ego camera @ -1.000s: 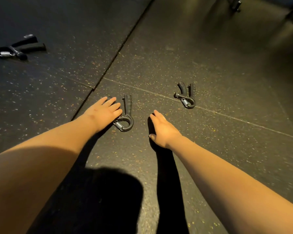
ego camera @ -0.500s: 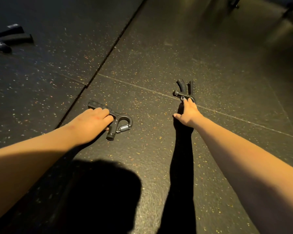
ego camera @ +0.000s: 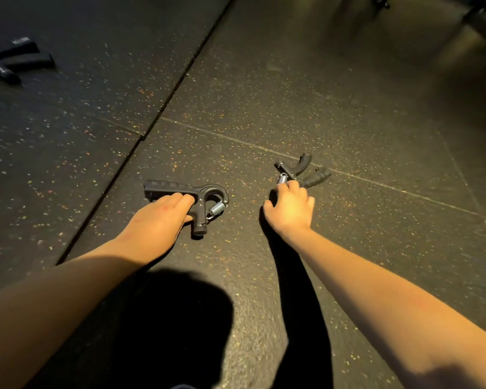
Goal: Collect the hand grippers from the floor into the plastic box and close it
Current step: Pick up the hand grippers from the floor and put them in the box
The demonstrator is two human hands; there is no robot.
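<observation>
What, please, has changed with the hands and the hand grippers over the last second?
The left hand took hold of the near black plastic hand gripper with the steel spring and swung its handles leftward. The right hand reached forward and now pinches the second black spring gripper, turning its handles rightward. The third black gripper stayed on the dark rubber floor.

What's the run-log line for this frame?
phase: pickup | left hand: grips nearer hand gripper | right hand: pinches farther hand gripper, spring end | third hand gripper: untouched | plastic box: not visible
</observation>
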